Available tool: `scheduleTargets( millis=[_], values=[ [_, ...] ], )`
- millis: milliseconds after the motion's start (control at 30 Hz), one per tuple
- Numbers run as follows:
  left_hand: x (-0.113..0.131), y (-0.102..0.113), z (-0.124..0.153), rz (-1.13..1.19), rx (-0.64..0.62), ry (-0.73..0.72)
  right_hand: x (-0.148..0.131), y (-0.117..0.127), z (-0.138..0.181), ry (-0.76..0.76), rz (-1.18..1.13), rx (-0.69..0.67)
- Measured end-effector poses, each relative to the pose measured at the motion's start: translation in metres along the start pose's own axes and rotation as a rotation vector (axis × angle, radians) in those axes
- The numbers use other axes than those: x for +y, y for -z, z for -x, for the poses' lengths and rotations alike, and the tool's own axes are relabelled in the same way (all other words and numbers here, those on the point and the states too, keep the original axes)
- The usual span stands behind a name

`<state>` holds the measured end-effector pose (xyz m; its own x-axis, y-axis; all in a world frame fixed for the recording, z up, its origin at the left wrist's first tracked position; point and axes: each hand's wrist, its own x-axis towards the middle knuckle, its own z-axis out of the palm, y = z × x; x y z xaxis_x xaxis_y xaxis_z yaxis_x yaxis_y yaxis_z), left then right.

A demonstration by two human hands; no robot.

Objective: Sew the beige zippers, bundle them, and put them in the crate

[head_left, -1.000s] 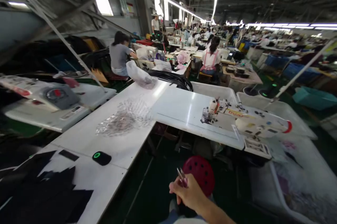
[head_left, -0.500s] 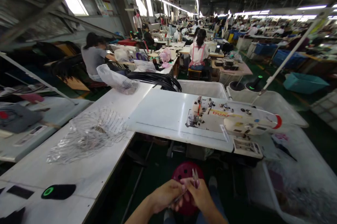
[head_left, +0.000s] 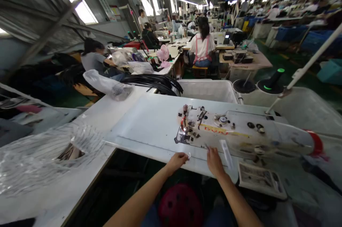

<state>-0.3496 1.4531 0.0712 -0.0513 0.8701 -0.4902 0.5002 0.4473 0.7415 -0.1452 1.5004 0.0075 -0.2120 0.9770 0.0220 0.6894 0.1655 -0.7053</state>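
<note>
Both my hands are over the front edge of the pale sewing table (head_left: 149, 116). My left hand (head_left: 177, 160) is closed with a small whitish piece (head_left: 189, 156) poking out at the fingertips; its kind is too small to tell. My right hand (head_left: 214, 160) is closed around small scissors (head_left: 206, 146), of which only the tip shows past the fingers. It is just in front of the sewing machine (head_left: 227, 127), apart from my left hand. The needle end of the machine lies beyond and between the hands.
A red round stool (head_left: 181, 206) is below the table edge. On the left table (head_left: 66, 205) lies a clear plastic bundle (head_left: 40, 152). Black cords (head_left: 157, 83) and a plastic bag (head_left: 107, 84) lie behind. A thread stand pole (head_left: 315, 56) rises at right. Co-workers sit farther back.
My hands were together low over the stool, with the scissors upright in the right one. Now they are apart and raised to the table edge, and the view is closer to the machine.
</note>
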Motion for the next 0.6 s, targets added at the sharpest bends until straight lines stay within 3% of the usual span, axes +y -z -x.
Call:
scheduleTargets(
  millis=[133,267,400,533,600],
  values=[
    [-0.023,0.014,-0.074,-0.185,0.039,-0.239,0.024,-0.042,-0.065,0.100,0.133,0.066],
    [-0.050,0.024,-0.114,-0.267,-0.095,-0.534,0.043,-0.075,-0.097,0.117,0.262,0.149],
    [-0.076,0.034,-0.133,-0.376,-0.165,-0.813,0.051,-0.094,-0.103,0.164,0.339,0.203],
    [-0.091,0.039,-0.136,-0.409,-0.155,-0.877,0.046,-0.103,-0.089,0.281,0.306,0.341],
    [-0.097,0.041,-0.135,-0.386,-0.153,-0.903,0.037,-0.109,-0.075,0.404,0.159,0.316]
  ],
)
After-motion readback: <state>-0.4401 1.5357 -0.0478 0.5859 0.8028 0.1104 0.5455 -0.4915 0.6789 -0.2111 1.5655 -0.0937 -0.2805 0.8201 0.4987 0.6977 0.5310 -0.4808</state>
